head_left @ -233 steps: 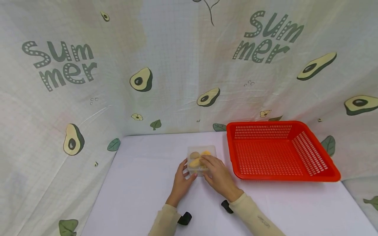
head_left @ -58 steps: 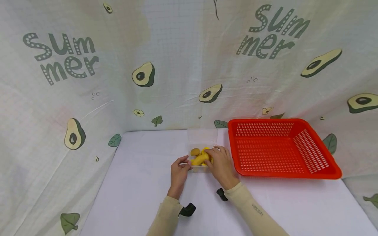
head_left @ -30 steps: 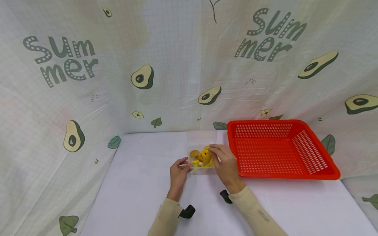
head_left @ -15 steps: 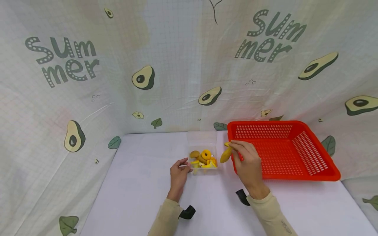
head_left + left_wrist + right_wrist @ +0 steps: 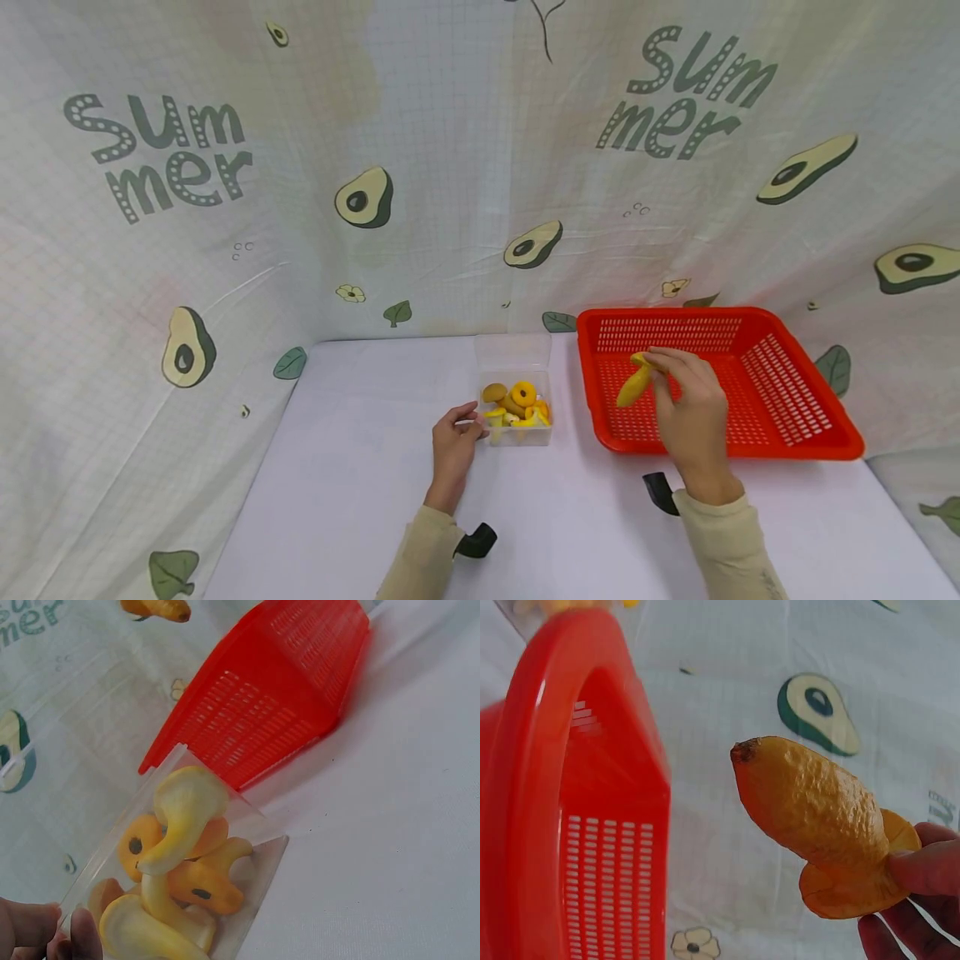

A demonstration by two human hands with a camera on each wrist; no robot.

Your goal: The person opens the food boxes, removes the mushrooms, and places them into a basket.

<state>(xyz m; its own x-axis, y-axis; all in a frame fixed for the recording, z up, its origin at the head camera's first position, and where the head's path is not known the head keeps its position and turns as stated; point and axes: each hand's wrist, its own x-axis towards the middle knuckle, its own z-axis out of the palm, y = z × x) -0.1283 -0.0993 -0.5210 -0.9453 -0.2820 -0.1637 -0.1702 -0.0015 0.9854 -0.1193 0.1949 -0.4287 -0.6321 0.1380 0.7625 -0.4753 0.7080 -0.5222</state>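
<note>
My right hand (image 5: pixel 693 417) pinches a yellow mushroom (image 5: pixel 633 388), apparently artificial, by its thin cap and holds it over the left part of the red basket (image 5: pixel 750 371). In the right wrist view the mushroom (image 5: pixel 810 810) has a thick, bumpy stem with a dark tip, and the fingers (image 5: pixel 930 866) grip the cap end. Several yellow and tan mushroom pieces lie in a clear plastic box (image 5: pixel 517 437), its lid (image 5: pixel 512 350) raised at the back. At the box's left front corner, my left hand (image 5: pixel 453 454) pinches the wall between thumb and fingers.
The perforated red basket (image 5: pixel 277 712) stands just right of the box on a white tabletop (image 5: pixel 360 467). Behind the table hangs a pale cloth (image 5: pixel 442 167) printed with avocados. Black wrist mounts (image 5: pixel 477 541) sit at both sleeves.
The lid, closed in the oldest frame, now stands up. My right hand has taken the mushroom from the box and carried it right, over the basket. My left hand stays at the box.
</note>
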